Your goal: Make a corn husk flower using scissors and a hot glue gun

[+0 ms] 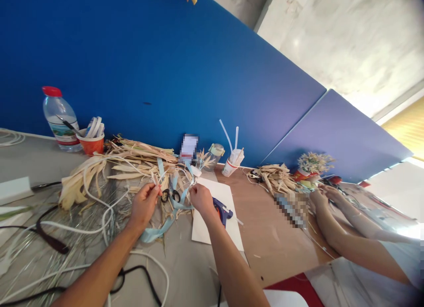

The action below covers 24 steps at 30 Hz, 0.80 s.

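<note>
My left hand (145, 204) is closed in a pinch on one end of a light blue ribbon (165, 222) that loops down onto the table. My right hand (200, 198) is closed on the other part of the same ribbon, near a small white tag. Black-handled scissors (170, 195) lie between my hands. A heap of dried corn husks (132, 163) spreads out just behind them. A blue glue gun (222, 210) rests on a white sheet (217, 218) beside my right wrist.
A water bottle (59, 119) and an orange cup (92, 143) stand at the back left against a blue partition (159, 64). A cup of glue sticks (232, 163) and a jar (215, 154) are mid-back. White and black cables (109, 218) cross the left side. Another person's hands (326, 201) work at right.
</note>
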Available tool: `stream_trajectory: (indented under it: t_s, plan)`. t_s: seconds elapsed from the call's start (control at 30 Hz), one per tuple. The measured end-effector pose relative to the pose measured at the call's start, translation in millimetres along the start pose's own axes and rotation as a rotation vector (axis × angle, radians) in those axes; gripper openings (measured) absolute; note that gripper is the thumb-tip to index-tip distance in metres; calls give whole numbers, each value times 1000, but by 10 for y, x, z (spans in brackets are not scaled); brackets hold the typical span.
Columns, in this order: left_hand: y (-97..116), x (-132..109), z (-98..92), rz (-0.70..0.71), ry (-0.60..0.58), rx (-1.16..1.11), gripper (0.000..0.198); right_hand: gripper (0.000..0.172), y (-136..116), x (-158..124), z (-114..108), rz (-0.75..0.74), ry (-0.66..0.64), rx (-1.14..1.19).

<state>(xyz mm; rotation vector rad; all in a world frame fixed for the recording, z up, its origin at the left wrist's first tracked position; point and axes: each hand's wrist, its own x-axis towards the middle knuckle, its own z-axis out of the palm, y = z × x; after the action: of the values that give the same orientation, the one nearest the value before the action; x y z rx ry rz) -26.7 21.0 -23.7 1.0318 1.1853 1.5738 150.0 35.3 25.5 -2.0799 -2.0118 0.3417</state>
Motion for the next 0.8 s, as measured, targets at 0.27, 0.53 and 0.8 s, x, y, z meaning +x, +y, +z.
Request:
stream_trajectory:
  t_s: [0.27, 0.53, 0.8]
  plan:
    - [-13, 11, -16, 19, 41, 9, 28, 26, -453, 155, 123, -144, -52, 124]
    - [32, 12, -18, 20, 84, 6, 29, 33, -752, 546, 311, -14, -137, 53]
    - [3, 26, -32, 18, 68, 50, 28, 23, -754, 486, 284, -212, -154, 230]
